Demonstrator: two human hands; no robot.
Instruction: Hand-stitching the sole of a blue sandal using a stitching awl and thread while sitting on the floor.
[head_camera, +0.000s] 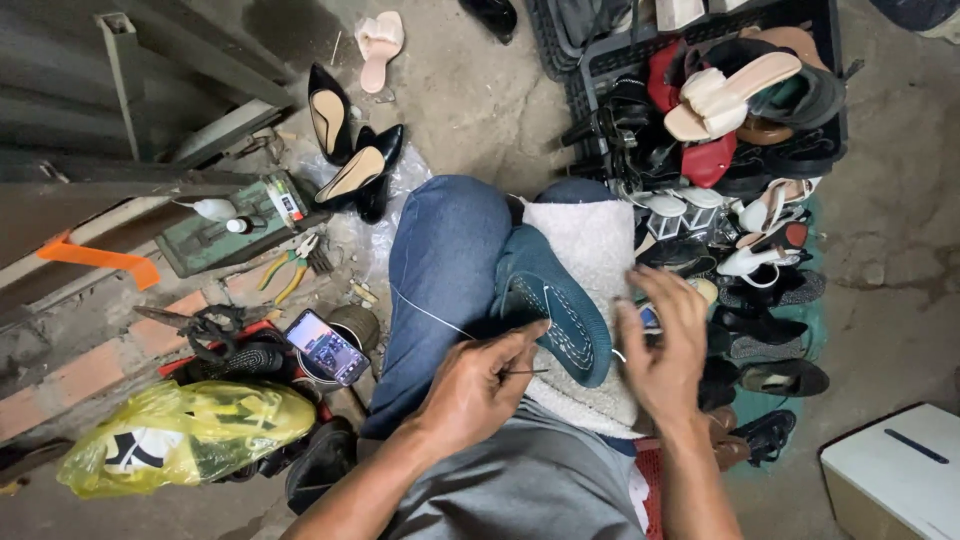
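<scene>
my left hand (478, 385) pinches a thin metal awl (524, 372) beside the teal fabric slip-on shoe (550, 300) on my lap, my right hand (665, 345) spread open; i'd pull the white thread (425, 308) taut, evenly.

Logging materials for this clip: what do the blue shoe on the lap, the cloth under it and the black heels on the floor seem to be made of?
Blue shoe: looks like matte suede or fabric, with pale stitches along its sole edge. Cloth beneath: white, nubby, likely terry towel. Black heels: smooth, slightly glossy upper with tan lining, probably leather or a synthetic. The left hand pinches a thin metal-looking needle.
</scene>
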